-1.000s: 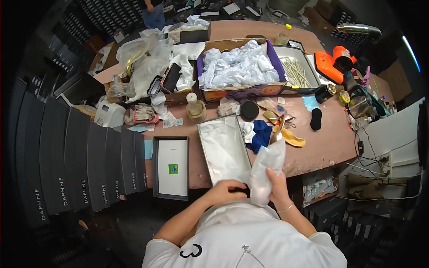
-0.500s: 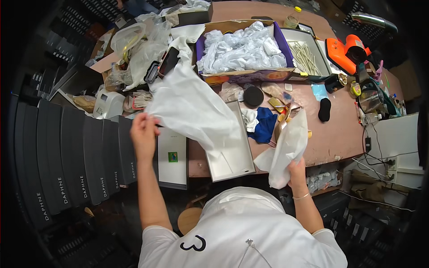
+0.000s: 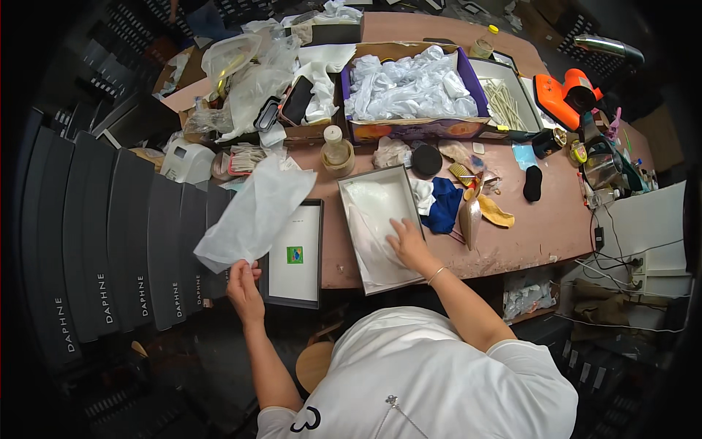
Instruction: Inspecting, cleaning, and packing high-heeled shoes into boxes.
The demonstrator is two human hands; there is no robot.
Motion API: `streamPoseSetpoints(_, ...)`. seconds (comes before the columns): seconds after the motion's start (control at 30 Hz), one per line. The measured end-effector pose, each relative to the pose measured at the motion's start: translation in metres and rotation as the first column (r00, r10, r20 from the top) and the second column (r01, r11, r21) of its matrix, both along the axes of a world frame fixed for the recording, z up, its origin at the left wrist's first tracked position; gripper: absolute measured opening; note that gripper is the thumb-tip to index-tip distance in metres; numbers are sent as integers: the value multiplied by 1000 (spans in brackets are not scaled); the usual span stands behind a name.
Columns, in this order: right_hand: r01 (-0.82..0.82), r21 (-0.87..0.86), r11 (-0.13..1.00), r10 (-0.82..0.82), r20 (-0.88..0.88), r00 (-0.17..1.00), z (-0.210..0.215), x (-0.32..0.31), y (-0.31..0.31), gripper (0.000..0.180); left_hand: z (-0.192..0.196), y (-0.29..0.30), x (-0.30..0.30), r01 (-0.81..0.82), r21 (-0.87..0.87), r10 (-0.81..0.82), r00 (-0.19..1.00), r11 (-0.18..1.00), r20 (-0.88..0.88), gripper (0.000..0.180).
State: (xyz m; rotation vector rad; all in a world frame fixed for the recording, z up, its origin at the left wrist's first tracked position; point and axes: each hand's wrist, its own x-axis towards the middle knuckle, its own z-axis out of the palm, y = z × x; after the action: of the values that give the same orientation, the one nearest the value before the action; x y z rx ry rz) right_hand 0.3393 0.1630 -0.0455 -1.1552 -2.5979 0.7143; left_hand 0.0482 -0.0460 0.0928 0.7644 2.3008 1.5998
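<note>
My left hand (image 3: 245, 293) pinches the lower edge of a sheet of white tissue paper (image 3: 257, 212), which hangs in the air over the shoebox lid (image 3: 316, 252), a white-lined dark lid with a small green sticker. My right hand (image 3: 411, 247) reaches into the open shoebox (image 3: 349, 223). Its fingers are spread and press on white wrapping paper (image 3: 369, 245) along the box's floor; what the paper covers is hard to make out. Right of the box stands a pale, shiny pointed shoe (image 3: 472, 217), beside a blue cloth (image 3: 443, 205) and a yellow cloth (image 3: 497, 212).
A purple carton (image 3: 479, 88) full of crumpled white paper stands behind, next to a tray of thin sticks (image 3: 503, 102). A pump bottle (image 3: 336, 151) and a round black tin (image 3: 427, 160) sit near the box. Dark shoeboxes (image 3: 124, 241) line the left side.
My right hand has moved left from beside the table into the shoebox and released its paper-wrapped bundle. The tissue sheet in my left hand has swung left, off the box.
</note>
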Motion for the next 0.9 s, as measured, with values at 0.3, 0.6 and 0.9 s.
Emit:
streamPoseSetpoints(0.3,71,-141,987,-75,-20,997,-9,-12,27,46,-20,-5,-31,-237,95,247,962,967,-118,24)
streamPoseSetpoints(0.6,-33,168,985,13,121,993,41,-36,38,14,82,67,24,378,-104,-321,573,920,-754,11)
streamPoseSetpoints(0.9,18,78,997,-17,-4,1000,38,-19,27,39,-53,71,68,623,-383,-731,602,682,-321,20)
